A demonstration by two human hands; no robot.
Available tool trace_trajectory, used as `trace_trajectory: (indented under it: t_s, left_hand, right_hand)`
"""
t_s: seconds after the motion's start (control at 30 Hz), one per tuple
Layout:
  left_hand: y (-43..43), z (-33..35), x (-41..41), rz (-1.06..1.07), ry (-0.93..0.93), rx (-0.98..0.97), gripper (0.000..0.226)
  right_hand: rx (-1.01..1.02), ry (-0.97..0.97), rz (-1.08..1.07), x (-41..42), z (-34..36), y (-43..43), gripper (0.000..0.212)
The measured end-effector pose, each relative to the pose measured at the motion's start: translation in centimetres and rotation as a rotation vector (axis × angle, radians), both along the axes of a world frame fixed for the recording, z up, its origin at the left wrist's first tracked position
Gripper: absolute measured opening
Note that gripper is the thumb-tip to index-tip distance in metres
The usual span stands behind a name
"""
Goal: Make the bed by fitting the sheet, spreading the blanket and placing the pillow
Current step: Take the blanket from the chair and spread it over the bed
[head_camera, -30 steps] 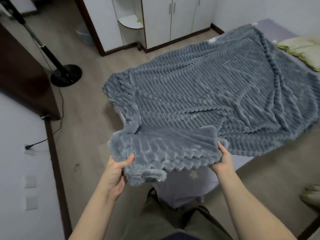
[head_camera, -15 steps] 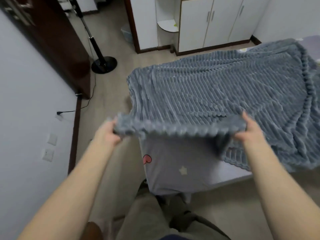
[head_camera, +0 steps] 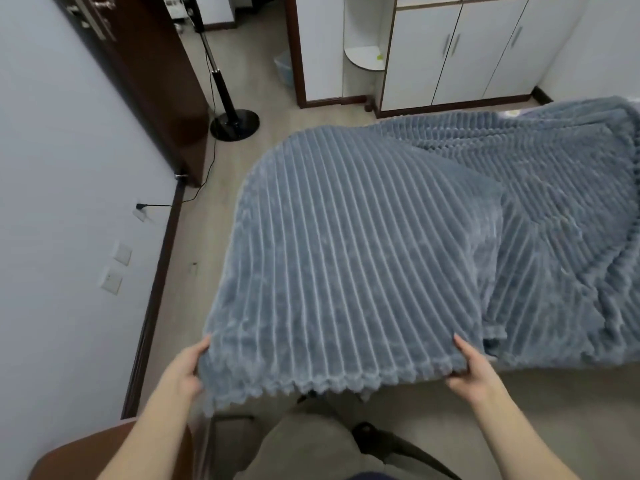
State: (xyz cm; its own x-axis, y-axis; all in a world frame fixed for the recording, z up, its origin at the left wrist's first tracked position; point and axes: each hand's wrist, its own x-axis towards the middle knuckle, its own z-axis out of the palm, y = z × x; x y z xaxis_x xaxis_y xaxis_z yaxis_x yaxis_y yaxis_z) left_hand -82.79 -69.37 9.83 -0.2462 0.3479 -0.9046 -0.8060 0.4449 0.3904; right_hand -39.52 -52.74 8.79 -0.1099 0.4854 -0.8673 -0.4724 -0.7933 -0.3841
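Your left hand (head_camera: pixel 185 370) and right hand (head_camera: pixel 472 370) pinched the blanket (head_camera: pixel 346 258) hem.
A fan stand (head_camera: pixel 234 123) stood beyond on the floor (head_camera: pixel 194 282), white cabinets (head_camera: pixel 460 53) behind.

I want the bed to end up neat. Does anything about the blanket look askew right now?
Yes: the blanket billows up near both hands, and its right part lies bunched in diagonal folds, not flat.
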Motion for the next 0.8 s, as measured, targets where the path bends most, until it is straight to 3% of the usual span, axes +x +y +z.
trace_trajectory:
  t_s: [0.27,0.53,0.6,0.7,0.8]
  left_hand:
    - [0.2,-5.0,2.3,0.053,0.127,-0.159,0.040]
    - [-1.9,-8.9,1.8,-0.240,0.285,-0.349,0.039]
    - [-2.3,-9.0,1.6,-0.326,0.376,-0.326,0.044]
    - [-2.0,-8.4,0.6,-0.316,0.445,-0.229,0.033]
    - [-2.2,-7.4,-1.2,-0.082,0.306,0.006,0.027]
  right_hand:
    - [-0.092,-0.192,0.050,1.8,-3.0,-1.3,0.038]
    - [-0.196,-0.246,0.104,0.6,-4.1,-3.5,0.036]
    - [-0.206,-0.244,0.076,0.1,-4.2,-4.0,0.034]
    - [-0.163,-0.200,0.032,-0.7,-4.1,-4.1,0.027]
    - [-0.057,-0.076,-0.079,-0.8,-3.8,-4.0,0.027]
